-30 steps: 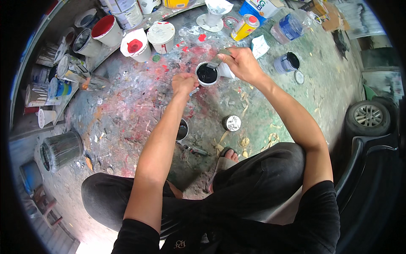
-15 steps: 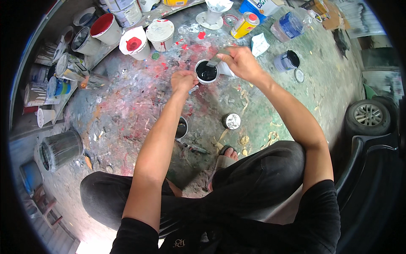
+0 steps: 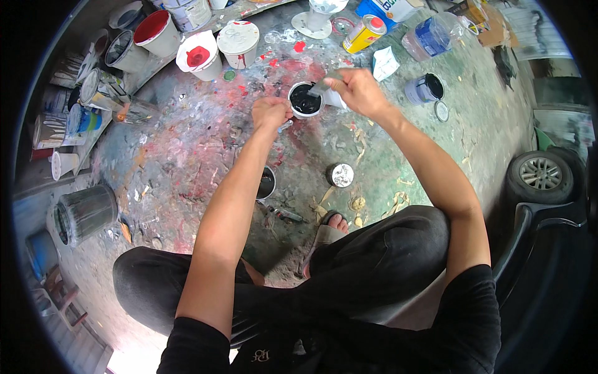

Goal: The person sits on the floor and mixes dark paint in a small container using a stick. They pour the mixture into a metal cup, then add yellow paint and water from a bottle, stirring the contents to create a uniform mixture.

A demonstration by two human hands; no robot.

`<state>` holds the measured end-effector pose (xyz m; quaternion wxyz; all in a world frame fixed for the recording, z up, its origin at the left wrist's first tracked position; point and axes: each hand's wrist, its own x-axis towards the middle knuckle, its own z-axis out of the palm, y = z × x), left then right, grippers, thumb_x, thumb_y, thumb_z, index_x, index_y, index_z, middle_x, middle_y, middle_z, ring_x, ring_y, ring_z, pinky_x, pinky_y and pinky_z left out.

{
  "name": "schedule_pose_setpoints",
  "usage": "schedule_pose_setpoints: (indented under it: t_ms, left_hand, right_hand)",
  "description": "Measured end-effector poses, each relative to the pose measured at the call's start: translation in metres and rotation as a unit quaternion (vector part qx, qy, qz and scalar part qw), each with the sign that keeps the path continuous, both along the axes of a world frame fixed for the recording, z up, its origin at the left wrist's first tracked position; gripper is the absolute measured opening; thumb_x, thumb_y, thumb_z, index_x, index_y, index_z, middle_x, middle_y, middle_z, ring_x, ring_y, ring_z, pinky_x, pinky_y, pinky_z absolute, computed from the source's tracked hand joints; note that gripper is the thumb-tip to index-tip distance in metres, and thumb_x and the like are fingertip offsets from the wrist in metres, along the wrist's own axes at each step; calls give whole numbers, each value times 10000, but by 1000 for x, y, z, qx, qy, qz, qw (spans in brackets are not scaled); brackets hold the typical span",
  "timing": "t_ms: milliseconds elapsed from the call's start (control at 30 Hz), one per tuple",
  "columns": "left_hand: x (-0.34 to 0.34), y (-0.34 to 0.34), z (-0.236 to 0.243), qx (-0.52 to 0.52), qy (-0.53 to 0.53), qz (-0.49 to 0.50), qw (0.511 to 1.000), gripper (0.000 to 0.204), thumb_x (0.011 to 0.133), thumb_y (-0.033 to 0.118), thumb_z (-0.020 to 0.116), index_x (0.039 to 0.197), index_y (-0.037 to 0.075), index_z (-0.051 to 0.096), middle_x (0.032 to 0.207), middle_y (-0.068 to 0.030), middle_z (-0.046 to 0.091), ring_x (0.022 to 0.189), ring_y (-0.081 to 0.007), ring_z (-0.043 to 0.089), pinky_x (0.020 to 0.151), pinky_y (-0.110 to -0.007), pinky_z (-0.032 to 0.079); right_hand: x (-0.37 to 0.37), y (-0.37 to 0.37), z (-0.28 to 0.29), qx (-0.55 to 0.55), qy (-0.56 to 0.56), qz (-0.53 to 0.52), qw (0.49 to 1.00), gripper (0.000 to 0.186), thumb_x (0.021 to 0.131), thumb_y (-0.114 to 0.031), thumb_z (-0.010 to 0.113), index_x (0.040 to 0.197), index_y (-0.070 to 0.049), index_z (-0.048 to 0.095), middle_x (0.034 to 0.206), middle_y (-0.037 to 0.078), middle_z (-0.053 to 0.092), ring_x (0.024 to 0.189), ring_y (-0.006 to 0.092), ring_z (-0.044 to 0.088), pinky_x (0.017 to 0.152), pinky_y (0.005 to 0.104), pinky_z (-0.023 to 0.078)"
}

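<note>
My left hand (image 3: 272, 114) has its fingers closed on the near left edge of a white cup (image 3: 305, 100) of glossy black paint, set just right of that hand. My right hand (image 3: 361, 93) grips a flat grey stirrer (image 3: 328, 83) at the cup's upper right, its lower end dipped in the paint. A white piece, partly hidden by that hand, lies beside the cup (image 3: 334, 101). Below my hands, an open can of dark paint (image 3: 266, 187) is half behind my left forearm, and a white-topped tin (image 3: 341, 175) stands to its right.
Several paint buckets (image 3: 151, 34) line a ledge at the upper left. A yellow can (image 3: 364, 34), water jug (image 3: 427, 38) and dark-filled container (image 3: 425, 89) stand at the back right. A grey bucket (image 3: 86, 214) lies left; a wheel (image 3: 539, 174) is at the far right.
The stirrer's end has shifted slightly within the black paint under my right hand. Both hands keep their hold, and the whole scene sits a little higher in the picture.
</note>
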<state>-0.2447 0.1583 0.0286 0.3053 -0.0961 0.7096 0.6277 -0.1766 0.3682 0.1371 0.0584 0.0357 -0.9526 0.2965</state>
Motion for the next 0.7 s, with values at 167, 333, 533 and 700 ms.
schedule_pose_setpoints:
  t_ms: [167, 333, 533, 700]
  left_hand:
    - [2, -3, 8, 0, 3, -6, 1000, 124, 900, 94, 696, 970, -3, 728, 825, -87, 731, 709, -151, 699, 633, -267, 546]
    - [-1, 1, 15, -32, -9, -8, 999, 141, 895, 115, 717, 960, -8, 739, 823, -89, 733, 711, -156, 707, 625, -263, 552]
    - [1, -1, 8, -12, 6, 4, 1000, 125, 884, 94, 717, 938, -16, 740, 815, -97, 733, 700, -157, 707, 620, -265, 567]
    - [-3, 6, 0, -29, 20, -7, 999, 112, 865, 79, 723, 909, -22, 739, 800, -101, 733, 666, -155, 701, 594, -266, 577]
  right_hand:
    - [2, -6, -3, -54, -57, -39, 996, 380, 956, -284, 675, 755, 33, 617, 611, 210, 543, 543, 335, 526, 550, 434, 438]
    - [-6, -11, 20, -105, 30, -34, 993, 385, 965, -306, 664, 769, 24, 630, 593, 193, 531, 507, 273, 466, 534, 416, 428]
    - [4, -6, -6, -24, -50, -26, 998, 366, 950, -314, 687, 802, 17, 639, 599, 186, 527, 529, 245, 437, 543, 412, 426]
    - [-4, 18, -16, -81, -78, -70, 991, 341, 983, -339, 670, 1000, 0, 713, 768, 24, 707, 676, 92, 592, 647, 280, 499]
